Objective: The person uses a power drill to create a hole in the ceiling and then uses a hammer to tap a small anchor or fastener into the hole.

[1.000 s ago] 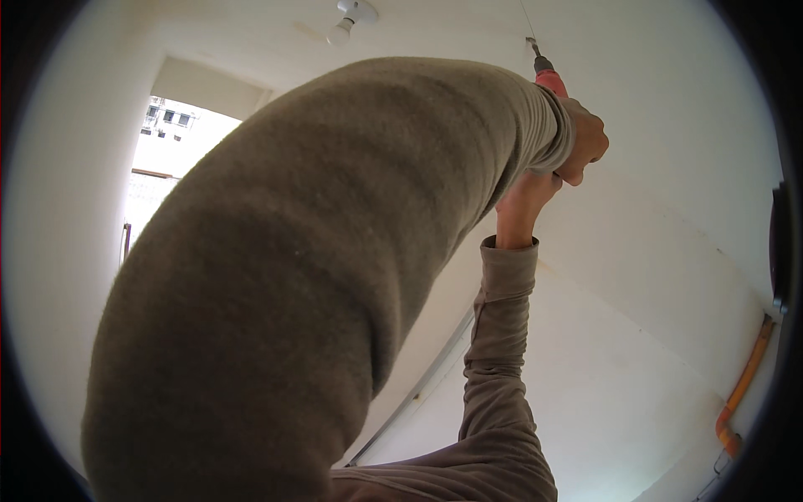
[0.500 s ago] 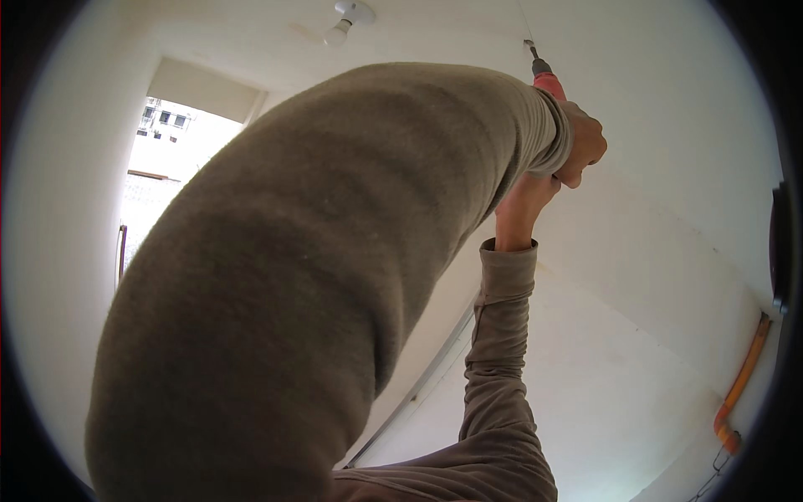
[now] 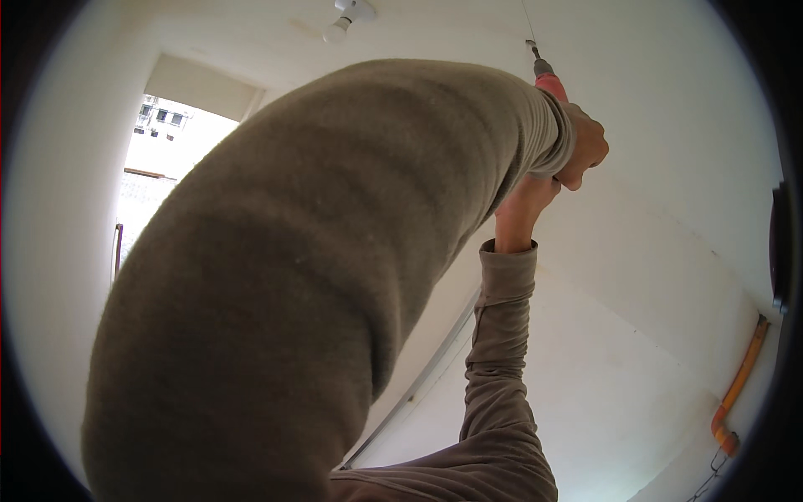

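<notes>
Overhead, a red power drill [image 3: 550, 84] with a dark chuck points up at the white ceiling [image 3: 661, 109]. Its bit meets the ceiling at a small dark mark. My left hand [image 3: 588, 147] is closed around the drill, its sleeved arm sweeping large across the foreground and covering much of the tool. Just below, my right hand [image 3: 529, 202] is raised against the left one and appears wrapped on the drill's lower part. Most of the right hand's fingers and the drill's handle are hidden behind the left hand and wrist.
A white bulb [image 3: 337, 30] in a round holder is fixed to the ceiling at the upper left. Beyond my left arm a bright window opening [image 3: 163, 138] shows buildings. An orange pipe [image 3: 741, 381] runs along the wall at the far right, near a dark object [image 3: 779, 247].
Both hands keep the same hold on the drill. The bulb and window have shifted slightly left in the view; the drill tip sits almost unchanged against the ceiling.
</notes>
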Motion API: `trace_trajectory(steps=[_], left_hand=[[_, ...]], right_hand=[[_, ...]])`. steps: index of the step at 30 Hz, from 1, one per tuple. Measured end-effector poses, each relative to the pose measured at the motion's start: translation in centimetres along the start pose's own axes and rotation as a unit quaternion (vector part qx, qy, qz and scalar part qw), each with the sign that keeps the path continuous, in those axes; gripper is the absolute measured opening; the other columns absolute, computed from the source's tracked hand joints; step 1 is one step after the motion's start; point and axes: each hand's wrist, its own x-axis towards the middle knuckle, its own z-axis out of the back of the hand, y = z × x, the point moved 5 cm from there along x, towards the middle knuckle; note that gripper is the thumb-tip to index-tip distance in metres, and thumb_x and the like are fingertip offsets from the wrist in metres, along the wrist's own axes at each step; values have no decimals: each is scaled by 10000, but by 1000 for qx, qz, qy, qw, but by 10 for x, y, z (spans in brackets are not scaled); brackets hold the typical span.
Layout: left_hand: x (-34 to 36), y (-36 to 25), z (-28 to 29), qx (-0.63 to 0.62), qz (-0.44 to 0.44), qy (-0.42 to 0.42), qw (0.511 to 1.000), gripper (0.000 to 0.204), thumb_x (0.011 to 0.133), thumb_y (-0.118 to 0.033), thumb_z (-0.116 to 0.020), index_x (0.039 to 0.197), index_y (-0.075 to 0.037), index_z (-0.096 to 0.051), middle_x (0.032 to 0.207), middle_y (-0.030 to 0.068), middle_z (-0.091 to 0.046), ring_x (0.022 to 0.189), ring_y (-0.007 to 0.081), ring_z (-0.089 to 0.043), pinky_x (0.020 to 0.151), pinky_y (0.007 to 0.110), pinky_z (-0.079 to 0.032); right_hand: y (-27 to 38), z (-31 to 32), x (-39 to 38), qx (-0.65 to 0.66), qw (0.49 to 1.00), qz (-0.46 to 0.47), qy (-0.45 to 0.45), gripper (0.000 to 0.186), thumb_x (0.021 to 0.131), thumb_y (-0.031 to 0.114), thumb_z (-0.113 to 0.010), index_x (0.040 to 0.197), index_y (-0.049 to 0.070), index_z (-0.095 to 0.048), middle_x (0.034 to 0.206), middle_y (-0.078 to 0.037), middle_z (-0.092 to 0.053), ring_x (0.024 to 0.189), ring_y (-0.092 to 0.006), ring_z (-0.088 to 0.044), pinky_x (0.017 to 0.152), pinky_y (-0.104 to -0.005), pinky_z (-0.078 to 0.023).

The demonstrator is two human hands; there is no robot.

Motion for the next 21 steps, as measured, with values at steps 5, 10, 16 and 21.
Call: trace_trajectory(steps=[5, 10, 16, 21], left_hand=[[-2, 0, 2, 14, -6, -10, 1000, 198, 745, -220, -657, 719, -24, -641, 676, 107, -649, 689, 301, -663, 626, 480, -524], [-1, 3, 2, -2, 3, -1, 1000, 201, 735, -216, -664, 709, -20, -635, 668, 114, -645, 688, 302, -662, 619, 487, -518], [-10, -8, 14, -15, -25, -31, 999, 190, 739, -214, -668, 739, -25, -656, 694, 113, -661, 694, 306, -671, 627, 488, -527], [-13, -5, 14, -4, -16, -20, 1000, 186, 742, -210, -667, 755, -24, -667, 715, 119, -673, 703, 308, -676, 630, 485, -532]], right_hand=[[4, -2, 0, -22, 999, -5, 27, 564, 908, 331, -721, 1303, -7, -502, 1121, -66, -618, 964, -168, -641, 752, -325, -543], [6, -6, -1, -21, 999, -10, 23, 555, 908, 311, -719, 1301, -13, -497, 1123, -74, -618, 952, -170, -642, 738, -330, -545], [-2, 6, 10, 15, 1000, 19, 10, 538, 916, 299, -708, 1292, -21, -492, 1130, -83, -616, 899, -169, -648, 707, -327, -552], [2, -4, -2, -12, 1000, -14, 1, 531, 925, 305, -699, 1293, -17, -493, 1137, -85, -617, 898, -175, -660, 691, -323, -565]])
